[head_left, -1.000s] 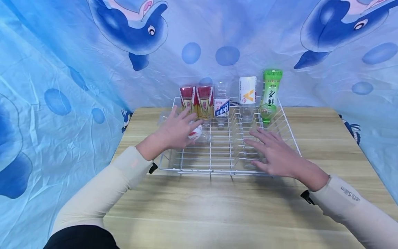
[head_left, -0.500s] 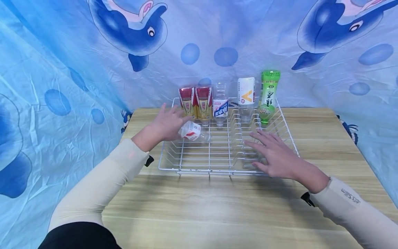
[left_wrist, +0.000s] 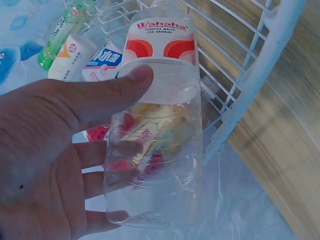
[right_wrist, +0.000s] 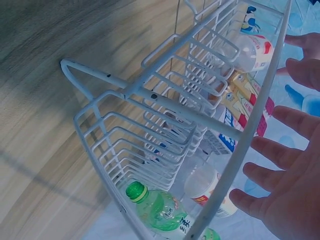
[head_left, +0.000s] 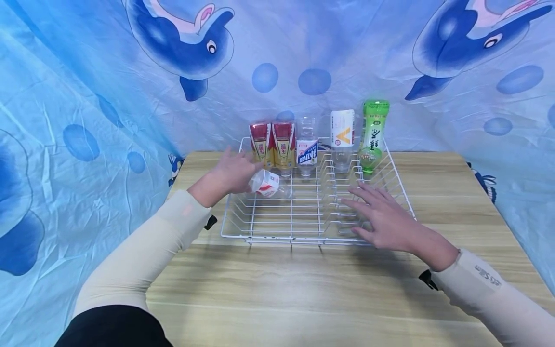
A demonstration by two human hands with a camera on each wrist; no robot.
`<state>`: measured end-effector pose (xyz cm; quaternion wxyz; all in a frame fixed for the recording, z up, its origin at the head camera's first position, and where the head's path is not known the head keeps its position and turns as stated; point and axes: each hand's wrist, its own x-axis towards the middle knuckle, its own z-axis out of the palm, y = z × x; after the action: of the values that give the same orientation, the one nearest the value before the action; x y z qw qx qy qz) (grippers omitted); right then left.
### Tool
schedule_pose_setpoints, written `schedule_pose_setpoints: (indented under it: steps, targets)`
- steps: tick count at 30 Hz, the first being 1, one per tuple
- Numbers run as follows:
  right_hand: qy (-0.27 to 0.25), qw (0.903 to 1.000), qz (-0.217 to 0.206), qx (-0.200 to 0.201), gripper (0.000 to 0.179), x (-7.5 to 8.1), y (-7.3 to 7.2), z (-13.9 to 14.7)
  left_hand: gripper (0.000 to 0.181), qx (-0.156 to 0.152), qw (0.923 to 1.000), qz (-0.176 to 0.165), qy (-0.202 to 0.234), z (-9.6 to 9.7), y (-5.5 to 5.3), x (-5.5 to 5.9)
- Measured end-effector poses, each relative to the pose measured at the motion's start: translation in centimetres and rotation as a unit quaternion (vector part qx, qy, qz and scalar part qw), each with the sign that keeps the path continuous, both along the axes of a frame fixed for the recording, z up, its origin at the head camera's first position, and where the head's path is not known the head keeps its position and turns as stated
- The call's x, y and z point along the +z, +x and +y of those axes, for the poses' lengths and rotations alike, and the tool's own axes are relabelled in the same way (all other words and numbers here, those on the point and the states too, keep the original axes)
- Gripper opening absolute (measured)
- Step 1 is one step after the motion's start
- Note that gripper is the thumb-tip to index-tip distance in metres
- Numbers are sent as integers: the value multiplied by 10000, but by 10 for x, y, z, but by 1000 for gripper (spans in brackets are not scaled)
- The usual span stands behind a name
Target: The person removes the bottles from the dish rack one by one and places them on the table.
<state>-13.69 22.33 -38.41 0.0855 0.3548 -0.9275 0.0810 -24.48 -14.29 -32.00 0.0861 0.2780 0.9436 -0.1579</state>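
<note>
A clear plastic water bottle (head_left: 270, 184) with a red-and-white label lies tilted in the left part of the white wire dish rack (head_left: 291, 238). My left hand (head_left: 236, 171) grips its lower body: in the left wrist view the thumb crosses the front of the bottle (left_wrist: 165, 42) while the fingers (left_wrist: 95, 182) reach behind it. At the rack's right side, my right hand (head_left: 383, 219) is spread over the wire dividers, holding nothing. The right wrist view has its fingers (right_wrist: 280, 152) extended beside the rack's rim.
Along the rack's back, bottles stand neck down: two red-and-gold ones (head_left: 283, 144), a clear one with a blue-and-white label (head_left: 307, 152), a white-labelled one (head_left: 342, 129) and a green tea bottle (head_left: 373, 135). A blue dolphin-print curtain (head_left: 277, 48) surrounds the wooden table (head_left: 277, 299).
My left hand has drawn back left off the bottle's label, and its spread fingers have closed in around the bottle's lower end. The right hand stays almost in place.
</note>
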Motion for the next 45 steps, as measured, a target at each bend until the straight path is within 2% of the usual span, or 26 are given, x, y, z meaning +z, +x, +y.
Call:
schedule_pose_setpoints:
  steps: [10,17,25,34,45]
  targets:
    - [-34,10000,-39,-18,64,0,2,-2,77,-7,9999,-128,108,-1,-1,-3]
    - [19,9998,-191,-6,62,0,3,-3,69,-97,9998,-29,161,-2,1,-5]
    - [-36,10000,-76,33,61,0,3,-5,64,-122,9987,22,490,-10,2,-6]
    - [-18,10000,-64,-2,63,1,5,-6,79,-282,9947,13,992,-15,3,-5]
    - [-39,10000,-7,-9,62,2,6,-8,82,-21,9880,-171,1536,-14,11,1]
